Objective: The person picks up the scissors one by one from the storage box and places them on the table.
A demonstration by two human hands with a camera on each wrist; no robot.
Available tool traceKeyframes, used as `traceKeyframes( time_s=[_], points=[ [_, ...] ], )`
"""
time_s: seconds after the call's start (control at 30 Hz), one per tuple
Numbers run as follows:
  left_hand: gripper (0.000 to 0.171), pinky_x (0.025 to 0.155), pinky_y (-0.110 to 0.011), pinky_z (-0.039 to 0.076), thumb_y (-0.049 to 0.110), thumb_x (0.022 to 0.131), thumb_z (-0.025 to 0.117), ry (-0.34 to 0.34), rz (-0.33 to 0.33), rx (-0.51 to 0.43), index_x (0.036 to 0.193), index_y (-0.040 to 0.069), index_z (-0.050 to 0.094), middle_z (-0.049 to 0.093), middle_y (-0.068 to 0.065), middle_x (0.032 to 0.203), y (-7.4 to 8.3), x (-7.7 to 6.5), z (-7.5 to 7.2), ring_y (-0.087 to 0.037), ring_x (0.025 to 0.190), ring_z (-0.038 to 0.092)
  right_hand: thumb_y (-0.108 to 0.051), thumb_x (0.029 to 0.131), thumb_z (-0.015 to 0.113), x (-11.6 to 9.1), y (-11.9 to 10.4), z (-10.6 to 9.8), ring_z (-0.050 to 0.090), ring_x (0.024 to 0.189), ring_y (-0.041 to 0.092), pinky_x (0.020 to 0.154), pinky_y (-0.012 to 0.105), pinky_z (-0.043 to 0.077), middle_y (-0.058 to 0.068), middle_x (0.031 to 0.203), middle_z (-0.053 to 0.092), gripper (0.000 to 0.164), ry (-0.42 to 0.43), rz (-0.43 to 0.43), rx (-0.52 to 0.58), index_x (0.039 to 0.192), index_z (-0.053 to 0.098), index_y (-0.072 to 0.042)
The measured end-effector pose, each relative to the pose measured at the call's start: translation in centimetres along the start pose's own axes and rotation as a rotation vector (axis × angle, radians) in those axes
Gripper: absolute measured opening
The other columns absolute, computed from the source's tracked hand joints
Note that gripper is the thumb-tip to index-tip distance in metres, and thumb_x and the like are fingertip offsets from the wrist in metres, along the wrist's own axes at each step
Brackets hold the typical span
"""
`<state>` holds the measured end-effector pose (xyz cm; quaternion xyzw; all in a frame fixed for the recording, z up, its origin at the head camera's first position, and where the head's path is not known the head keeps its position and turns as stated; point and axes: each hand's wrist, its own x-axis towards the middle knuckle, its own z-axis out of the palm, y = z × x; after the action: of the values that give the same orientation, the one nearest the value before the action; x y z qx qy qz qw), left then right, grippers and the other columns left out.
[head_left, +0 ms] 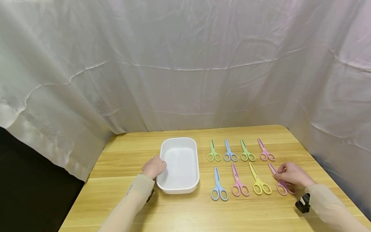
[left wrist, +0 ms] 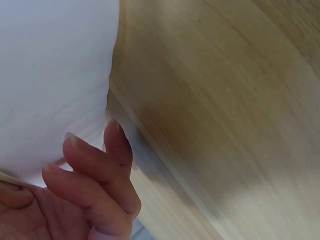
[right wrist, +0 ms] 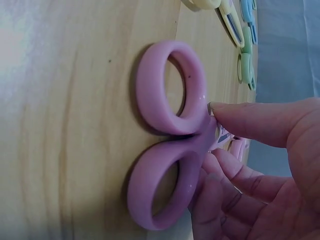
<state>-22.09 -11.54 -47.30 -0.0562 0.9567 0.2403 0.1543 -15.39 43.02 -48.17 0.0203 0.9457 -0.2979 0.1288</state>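
Note:
At the left side of a white plastic tray [head_left: 178,190], my left hand [head_left: 154,167] grips the rim, its curled fingers [left wrist: 95,165] against the outer wall in the left wrist view. Nothing lies inside the tray. Over at the right, my right hand [head_left: 293,175] pinches a pair of pink scissors [right wrist: 151,92] near the pivot, between thumb and fingers. Its handle loops lie close over the table and point toward me. Beside it in the front row are yellow scissors [head_left: 258,179], pink scissors [head_left: 237,181] and blue scissors [head_left: 217,184].
A back row holds green scissors [head_left: 213,151], blue scissors [head_left: 229,151], another green pair [head_left: 245,151] and a pink pair [head_left: 264,150], tips facing away. Everything stands on a wooden table [head_left: 185,216]. A pale curtain [head_left: 185,87] hangs behind it and along its sides.

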Motion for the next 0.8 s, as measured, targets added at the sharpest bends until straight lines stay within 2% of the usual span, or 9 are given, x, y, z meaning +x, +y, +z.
traceKeyframes(
  time_s=[0.47, 0.63, 0.8],
  points=[
    [0.047, 0.062, -0.033, 0.051, 0.022, 0.094, 0.045, 0.001, -0.012, 0.006, 0.129, -0.006, 0.057, 0.07, -0.015, 0.098, -0.01, 0.07, 0.17, -0.022, 0.079, 0.066, -0.022, 0.09, 0.072, 0.06, 0.16, -0.4, 0.053, 0.06, 0.014, 0.051, 0.026, 0.043, 0.003, 0.073, 0.059, 0.028, 0.008, 0.008, 0.018, 0.092, 0.059, 0.002],
    [0.046, 0.062, -0.033, 0.05, 0.022, 0.094, 0.045, 0.005, -0.01, 0.007, 0.128, -0.005, 0.058, 0.07, -0.013, 0.094, 0.0, 0.1, 0.12, -0.022, 0.077, 0.065, -0.021, 0.089, 0.073, 0.23, 0.2, -0.33, 0.051, 0.058, 0.011, 0.049, 0.024, 0.041, 0.002, 0.071, 0.057, 0.026, -0.002, 0.004, 0.034, 0.091, 0.059, 0.001],
    [0.044, 0.061, -0.034, 0.049, 0.023, 0.094, 0.045, 0.012, -0.004, 0.008, 0.127, -0.004, 0.059, 0.069, -0.012, 0.092, 0.04, 0.08, 0.08, -0.023, 0.077, 0.065, -0.021, 0.089, 0.073, 0.41, 0.26, -0.5, 0.053, 0.059, 0.012, 0.051, 0.024, 0.042, 0.002, 0.071, 0.059, 0.026, -0.001, -0.03, 0.0, 0.089, 0.059, 0.001]
  ],
)
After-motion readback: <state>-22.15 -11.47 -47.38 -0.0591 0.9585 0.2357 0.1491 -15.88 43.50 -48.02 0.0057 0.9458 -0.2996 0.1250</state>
